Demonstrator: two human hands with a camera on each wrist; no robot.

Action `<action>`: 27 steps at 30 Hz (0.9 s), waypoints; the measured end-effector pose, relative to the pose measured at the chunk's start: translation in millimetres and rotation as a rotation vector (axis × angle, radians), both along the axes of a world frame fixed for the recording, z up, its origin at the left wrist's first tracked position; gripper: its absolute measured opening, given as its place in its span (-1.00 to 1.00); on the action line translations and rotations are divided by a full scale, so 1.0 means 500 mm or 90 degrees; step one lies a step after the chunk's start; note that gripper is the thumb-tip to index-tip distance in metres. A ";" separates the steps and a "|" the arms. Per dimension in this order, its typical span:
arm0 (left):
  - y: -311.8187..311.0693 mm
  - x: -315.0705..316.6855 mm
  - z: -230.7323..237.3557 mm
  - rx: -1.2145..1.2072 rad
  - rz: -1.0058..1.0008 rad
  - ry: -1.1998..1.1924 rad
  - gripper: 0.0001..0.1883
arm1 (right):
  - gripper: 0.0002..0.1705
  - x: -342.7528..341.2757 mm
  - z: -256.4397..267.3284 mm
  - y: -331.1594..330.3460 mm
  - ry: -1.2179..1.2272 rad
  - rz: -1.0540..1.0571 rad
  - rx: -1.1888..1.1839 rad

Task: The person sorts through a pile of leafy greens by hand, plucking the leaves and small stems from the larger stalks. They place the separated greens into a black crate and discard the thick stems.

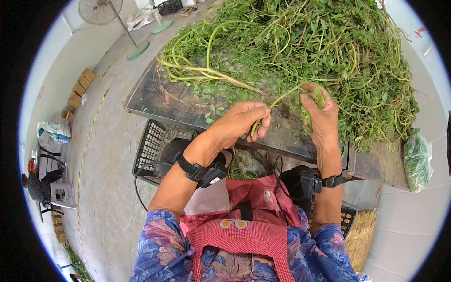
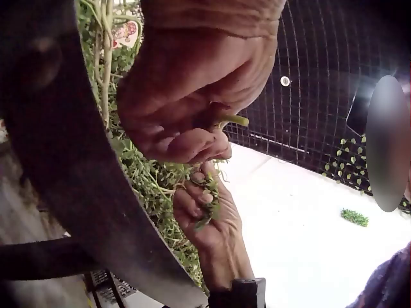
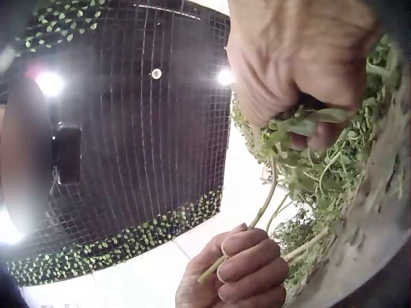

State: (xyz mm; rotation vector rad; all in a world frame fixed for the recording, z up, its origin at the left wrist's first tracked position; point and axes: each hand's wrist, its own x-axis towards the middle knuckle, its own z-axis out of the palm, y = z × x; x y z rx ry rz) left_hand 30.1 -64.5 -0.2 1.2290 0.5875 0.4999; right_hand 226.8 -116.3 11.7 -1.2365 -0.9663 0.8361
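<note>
A leafy green stem (image 1: 283, 97) stretches between the two hands above the table's front edge. The left hand (image 1: 244, 121) pinches its bare lower part, and the cut-looking end pokes out past the fingers, as the left wrist view also shows. Curled round the leafy top, the right hand (image 1: 321, 115) grips it with leaves (image 3: 289, 131) sticking out between the fingers. Just beyond the hands lies a large heap of leafy green stems (image 1: 324, 47) on the dark table (image 1: 148, 96). One thick, pale branching stem (image 1: 211, 73) lies at the heap's left, its end pointing toward the left hand.
Below the table's front edge stands a black plastic crate (image 1: 144, 148). A clear bag of greens (image 1: 417, 162) sits at the table's right end. To the left are a standing fan (image 1: 115, 16), cardboard boxes (image 1: 77, 94) and a seated person (image 1: 38, 188).
</note>
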 end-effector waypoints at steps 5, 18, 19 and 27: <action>0.000 0.001 -0.004 0.015 -0.024 -0.014 -0.69 | -0.72 0.004 0.007 0.002 0.045 0.066 0.004; 0.016 0.038 -0.001 0.030 0.035 -0.007 -0.70 | -0.88 0.023 -0.017 0.024 -0.356 0.154 0.060; 0.016 0.036 0.002 -0.003 0.045 -0.015 -0.71 | -0.88 0.023 -0.018 0.027 -0.356 0.153 0.060; 0.009 0.023 -0.005 0.027 0.057 -0.027 -0.70 | -0.84 0.043 0.007 0.035 0.074 0.062 -0.093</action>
